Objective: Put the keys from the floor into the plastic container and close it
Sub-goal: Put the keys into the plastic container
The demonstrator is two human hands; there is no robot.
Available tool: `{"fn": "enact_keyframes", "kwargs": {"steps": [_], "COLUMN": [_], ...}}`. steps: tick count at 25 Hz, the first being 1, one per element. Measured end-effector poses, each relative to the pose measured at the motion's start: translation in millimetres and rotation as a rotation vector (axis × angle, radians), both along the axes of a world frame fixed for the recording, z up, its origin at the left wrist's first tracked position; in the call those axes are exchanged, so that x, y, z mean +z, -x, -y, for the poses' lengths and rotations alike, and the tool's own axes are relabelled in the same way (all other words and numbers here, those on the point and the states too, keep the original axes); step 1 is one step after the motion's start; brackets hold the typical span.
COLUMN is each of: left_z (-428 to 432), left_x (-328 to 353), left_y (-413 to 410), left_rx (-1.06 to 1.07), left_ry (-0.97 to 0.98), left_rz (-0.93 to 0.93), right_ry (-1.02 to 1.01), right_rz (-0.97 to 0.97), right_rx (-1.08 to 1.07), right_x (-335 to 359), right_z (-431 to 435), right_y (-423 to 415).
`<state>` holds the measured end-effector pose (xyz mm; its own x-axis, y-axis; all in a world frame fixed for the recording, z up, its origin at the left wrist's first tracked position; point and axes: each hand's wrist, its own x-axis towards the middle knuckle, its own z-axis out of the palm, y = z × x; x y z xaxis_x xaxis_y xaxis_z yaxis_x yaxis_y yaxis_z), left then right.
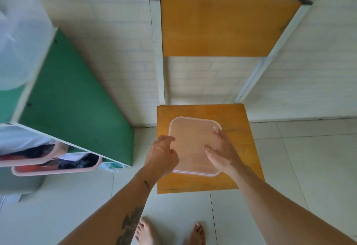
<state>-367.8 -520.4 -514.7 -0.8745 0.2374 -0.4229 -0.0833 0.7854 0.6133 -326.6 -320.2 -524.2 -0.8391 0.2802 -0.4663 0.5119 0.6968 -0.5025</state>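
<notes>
A square translucent plastic container [190,138] with its lid on sits on the orange seat of a chair [241,148]. My left hand [161,156] rests at the container's left edge with its fingers curled against the rim. My right hand [222,153] lies flat on the lid at the right side, fingers spread. I cannot tell what is inside the container, and no keys show anywhere on the floor.
The chair's orange backrest [228,26] stands against a white brick-pattern wall. A green shelf unit [77,97] with pink baskets [56,169] of clothes stands at the left. My bare feet [146,231] stand on pale floor tiles in front of the chair.
</notes>
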Motion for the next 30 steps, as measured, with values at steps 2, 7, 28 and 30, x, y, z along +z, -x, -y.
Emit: {"fn": "enact_keyframes", "kwargs": {"steps": [2, 7, 28, 30], "left_z": [6.8, 38.6, 342.1, 370.8], "left_x": [42.8, 161.7, 298.3, 293.1], "left_y": [-5.6, -25.3, 60.7, 78.2], "left_rx": [0.044, 0.182, 0.448, 0.444], "left_ry": [-0.047, -0.203, -0.352, -0.331], "left_rz": [0.01, -0.071, -0.599, -0.643], "right_ry": [0.063, 0.146, 0.143, 0.129], "right_rz": [-0.04, -0.138, -0.426, -0.437], "right_rx": [0.003, 0.061, 0.146, 0.12], "right_x": [42.1, 159.5, 316.1, 315.2], "right_z": [11.8, 44.9, 320.1, 342.1], "right_y": [-2.8, -9.1, 93.9, 101.1]}}
